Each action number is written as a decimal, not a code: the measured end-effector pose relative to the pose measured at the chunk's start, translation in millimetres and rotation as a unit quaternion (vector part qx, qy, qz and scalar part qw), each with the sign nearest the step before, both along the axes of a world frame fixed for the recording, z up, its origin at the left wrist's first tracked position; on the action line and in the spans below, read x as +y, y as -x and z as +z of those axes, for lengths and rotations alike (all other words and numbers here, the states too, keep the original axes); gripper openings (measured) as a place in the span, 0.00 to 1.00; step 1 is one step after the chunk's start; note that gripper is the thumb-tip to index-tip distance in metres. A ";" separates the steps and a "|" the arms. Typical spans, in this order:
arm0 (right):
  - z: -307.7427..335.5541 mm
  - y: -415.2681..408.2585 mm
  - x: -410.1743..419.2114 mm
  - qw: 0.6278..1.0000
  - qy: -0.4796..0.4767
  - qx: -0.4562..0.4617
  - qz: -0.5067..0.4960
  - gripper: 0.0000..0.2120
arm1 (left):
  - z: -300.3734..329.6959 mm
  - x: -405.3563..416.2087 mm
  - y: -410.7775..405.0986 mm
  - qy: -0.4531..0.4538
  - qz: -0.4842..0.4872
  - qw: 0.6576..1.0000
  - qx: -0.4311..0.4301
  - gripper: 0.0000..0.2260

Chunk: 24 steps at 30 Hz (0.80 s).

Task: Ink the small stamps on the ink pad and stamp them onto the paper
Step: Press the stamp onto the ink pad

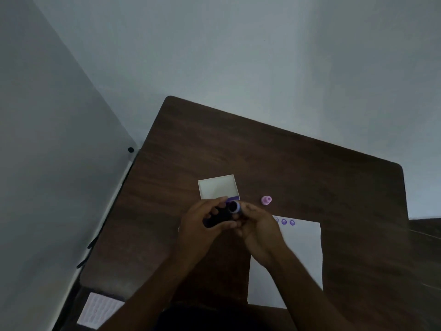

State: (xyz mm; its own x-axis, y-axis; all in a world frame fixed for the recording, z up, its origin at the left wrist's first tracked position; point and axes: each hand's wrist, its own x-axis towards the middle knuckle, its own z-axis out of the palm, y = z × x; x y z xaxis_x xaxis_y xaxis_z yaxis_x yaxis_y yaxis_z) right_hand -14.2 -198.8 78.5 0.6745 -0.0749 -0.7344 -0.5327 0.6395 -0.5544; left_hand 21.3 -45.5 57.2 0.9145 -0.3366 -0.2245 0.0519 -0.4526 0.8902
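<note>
My left hand grips a dark ink pad, lifted off the brown table. My right hand holds a small purple-faced stamp right at the pad, its round face turned up toward me. A white sheet of paper lies to the right, partly under my right forearm, with three purple prints along its top edge. A second small pink stamp stands on the table just above the paper.
An open white box with a purple edge sits behind my hands. The table stands in a corner, walls to the left and behind. A pale patterned sheet lies low at the left, off the table.
</note>
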 end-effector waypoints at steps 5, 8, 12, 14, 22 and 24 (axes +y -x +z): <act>32.4 15.2 -6.0 0.964 -0.240 -0.045 -0.109 0.14 | 46.6 -18.2 11.0 0.024 0.003 0.998 -0.056 0.22; 52.1 20.8 -7.4 0.953 -0.271 -0.074 -0.117 0.16 | 72.9 -25.4 14.8 0.044 0.004 0.995 -0.088 0.22; 71.7 32.2 -12.7 0.945 -0.287 -0.099 -0.119 0.29 | 86.0 -36.0 26.7 0.006 0.007 0.997 -0.073 0.22; 78.5 36.4 -15.0 0.940 -0.299 -0.110 -0.124 0.30 | 91.7 -38.5 32.0 -0.016 -0.004 0.997 -0.073 0.21; 92.4 54.1 -26.0 0.933 -0.311 -0.118 -0.136 0.26 | 124.7 -51.0 50.3 -0.009 -0.019 0.986 -0.164 0.19; 94.1 57.5 -29.2 0.936 -0.305 -0.121 -0.129 0.28 | 130.3 -54.5 54.4 -0.016 -0.023 0.988 -0.155 0.19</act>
